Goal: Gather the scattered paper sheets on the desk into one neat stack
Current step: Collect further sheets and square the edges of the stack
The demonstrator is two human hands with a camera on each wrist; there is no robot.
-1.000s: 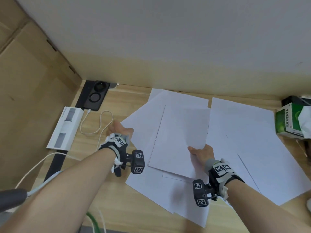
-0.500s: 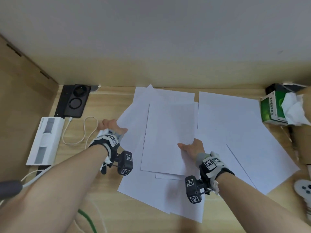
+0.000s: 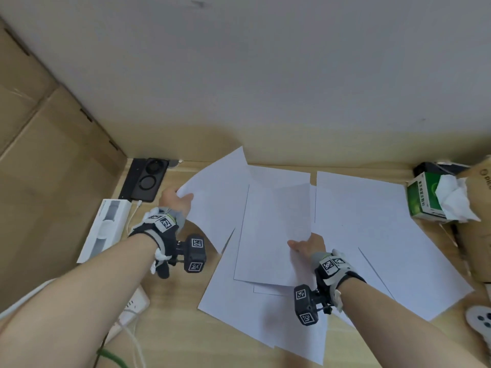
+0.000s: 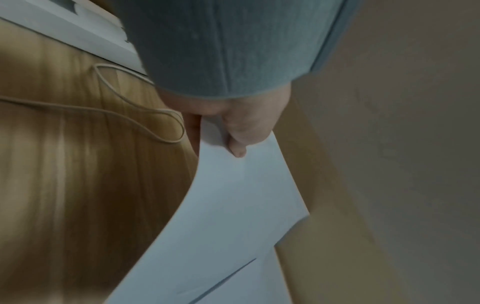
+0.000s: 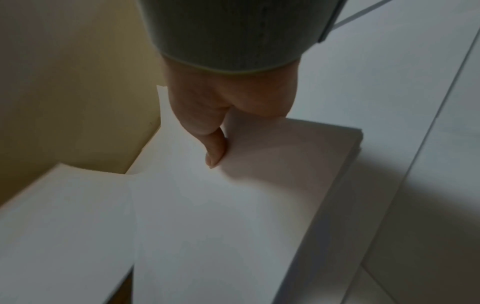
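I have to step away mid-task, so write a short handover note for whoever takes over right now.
Left hand: pinches the corner of one sheet, lifted off the desk.
Right hand: pinches the near right corner of the middle sheet, thumb on top.
Other sheets lie spread and overlapping, at different angles, from centre to right.
Done: two sheets in hand, no stack yet.
Left: bring all the sheets together and square the edges.

Looks like somebody's office corner or home workspace: light wood desk [image 3: 170, 328] shoved against a plain white wall [image 3: 265, 75], cardboard boxes [image 3: 47, 155] stacked on the left, white paper sheets [image 3: 372, 221] spread around, a power strip [image 3: 130, 306] with cables, a black charging pad [image 3: 144, 179], and a green tissue box [image 3: 422, 200].
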